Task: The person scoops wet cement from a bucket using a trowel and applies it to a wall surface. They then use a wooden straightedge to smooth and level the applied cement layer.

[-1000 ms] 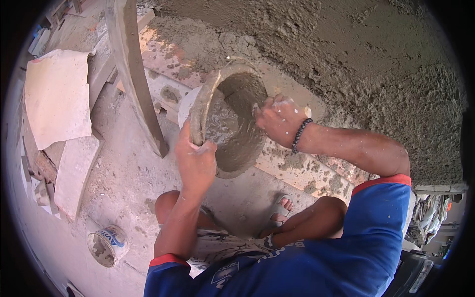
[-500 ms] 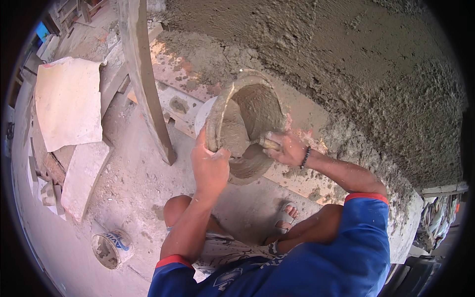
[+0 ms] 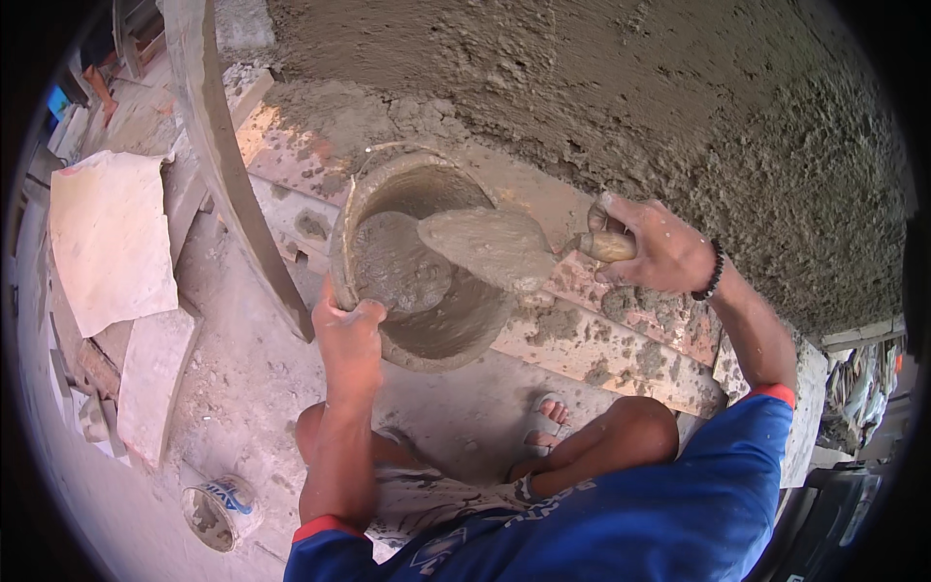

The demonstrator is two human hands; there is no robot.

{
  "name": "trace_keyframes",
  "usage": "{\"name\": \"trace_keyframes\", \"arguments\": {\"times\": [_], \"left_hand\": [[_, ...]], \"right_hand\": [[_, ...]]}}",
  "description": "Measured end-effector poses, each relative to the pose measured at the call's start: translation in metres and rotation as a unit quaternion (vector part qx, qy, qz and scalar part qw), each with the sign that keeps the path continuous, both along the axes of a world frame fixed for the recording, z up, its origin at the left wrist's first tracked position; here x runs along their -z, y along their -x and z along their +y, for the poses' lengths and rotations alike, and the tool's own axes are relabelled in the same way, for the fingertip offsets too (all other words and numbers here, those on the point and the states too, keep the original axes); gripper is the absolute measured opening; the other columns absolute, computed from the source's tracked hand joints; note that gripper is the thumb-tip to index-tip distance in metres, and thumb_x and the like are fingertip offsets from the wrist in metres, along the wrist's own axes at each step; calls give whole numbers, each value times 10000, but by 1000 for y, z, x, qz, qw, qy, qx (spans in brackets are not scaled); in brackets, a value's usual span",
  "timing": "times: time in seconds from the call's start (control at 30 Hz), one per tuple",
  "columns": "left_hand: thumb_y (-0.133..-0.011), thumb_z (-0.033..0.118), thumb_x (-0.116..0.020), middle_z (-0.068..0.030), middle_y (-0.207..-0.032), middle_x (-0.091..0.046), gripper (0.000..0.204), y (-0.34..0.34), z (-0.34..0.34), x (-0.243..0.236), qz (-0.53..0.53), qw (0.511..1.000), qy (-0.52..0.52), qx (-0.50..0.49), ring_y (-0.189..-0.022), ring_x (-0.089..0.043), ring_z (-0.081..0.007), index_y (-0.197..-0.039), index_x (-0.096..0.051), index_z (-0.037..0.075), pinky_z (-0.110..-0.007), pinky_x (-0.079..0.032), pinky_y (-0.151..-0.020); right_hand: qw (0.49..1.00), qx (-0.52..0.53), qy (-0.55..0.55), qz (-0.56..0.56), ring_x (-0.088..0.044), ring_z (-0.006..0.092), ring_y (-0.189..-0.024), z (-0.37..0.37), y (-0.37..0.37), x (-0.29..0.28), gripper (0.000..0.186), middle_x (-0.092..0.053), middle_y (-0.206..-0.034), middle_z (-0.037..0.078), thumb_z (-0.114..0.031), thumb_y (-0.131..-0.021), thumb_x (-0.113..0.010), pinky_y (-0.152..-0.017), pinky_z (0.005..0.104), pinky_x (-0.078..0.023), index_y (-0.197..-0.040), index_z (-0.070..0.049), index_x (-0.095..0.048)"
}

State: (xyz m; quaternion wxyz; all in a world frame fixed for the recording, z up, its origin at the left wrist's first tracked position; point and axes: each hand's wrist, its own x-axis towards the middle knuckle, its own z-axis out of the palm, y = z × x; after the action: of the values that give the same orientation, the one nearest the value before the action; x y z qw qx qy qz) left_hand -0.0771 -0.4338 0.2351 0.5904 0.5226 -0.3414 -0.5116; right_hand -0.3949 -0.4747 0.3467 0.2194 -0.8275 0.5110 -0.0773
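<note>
My left hand (image 3: pixel 349 335) grips the near left rim of a bucket (image 3: pixel 436 349) crusted with grey mortar. The bucket leans so that its mouth faces me, and wet mortar (image 3: pixel 400 262) lies inside it. In my right hand (image 3: pixel 664 242) is the wooden handle of a trowel (image 3: pixel 490 247), the fingers wrapped round it. The trowel's blade, coated in mortar, reaches leftward over the bucket's right rim, its tip above the mortar.
Rough wet plaster covers the wall (image 3: pixel 679 107) ahead. Mortar-splashed boards (image 3: pixel 601 344) run along its foot. A long plank (image 3: pixel 228 145) leans at the left, near a pale sheet (image 3: pixel 112 242) and scrap boards. A small white bucket (image 3: pixel 221 514) stands lower left.
My right hand has drawn the trowel up and right, bringing its blade out from inside the bucket. The bucket now leans less, and my left hand appears further left, still on its rim.
</note>
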Motion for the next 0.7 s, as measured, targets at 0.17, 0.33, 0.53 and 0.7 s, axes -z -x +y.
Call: {"name": "trace_keyframes", "arguments": {"times": [0.17, 0.33, 0.53, 0.7], "left_hand": [[-712, -95, -479, -89, -1097, -615, 549, 1, -1, -2, -9, 1000, 4, 11, -964, -568, -153, -1258, -528, -55, -250, -425, -891], [-671, -57, -498, -85, -1120, -606, 637, 7, 0, 3, -44, 999, -14, 13, -979, -567, -171, -1307, -501, -42, -270, -439, -880], [-713, -82, -484, -94, -1074, -618, 530, -3, -1, 7, -12, 1000, 4, 8, -950, -568, -149, -1242, -525, -55, -249, -434, -878], [-727, -62, -510, -117, -1086, -649, 540, 16, -11, 17, -29, 998, 55, 26, -1001, -612, -178, -1267, -517, -63, -301, -461, -901]], "right_hand": [[987, 70, -142, -35, -608, 186, -679, -30, 48, -2, 311, -654, -776, 106, -209, -793, -751, -560, 366, -483, -990, 3, -637], [954, 227, 197, 17, -589, 151, -602, -84, 119, -50, 440, -653, -765, 102, -213, -868, -679, -504, 287, -485, -1223, 39, -612], [949, 235, 197, 77, -545, 105, -610, -53, 96, -110, 417, -603, -786, 70, -187, -892, -629, -482, 253, -455, -1222, 62, -573], [997, 15, -79, 4, -624, 160, -654, -26, 44, -52, 380, -609, -767, 90, -243, -860, -685, -534, 299, -533, -1153, -16, -601]]}}
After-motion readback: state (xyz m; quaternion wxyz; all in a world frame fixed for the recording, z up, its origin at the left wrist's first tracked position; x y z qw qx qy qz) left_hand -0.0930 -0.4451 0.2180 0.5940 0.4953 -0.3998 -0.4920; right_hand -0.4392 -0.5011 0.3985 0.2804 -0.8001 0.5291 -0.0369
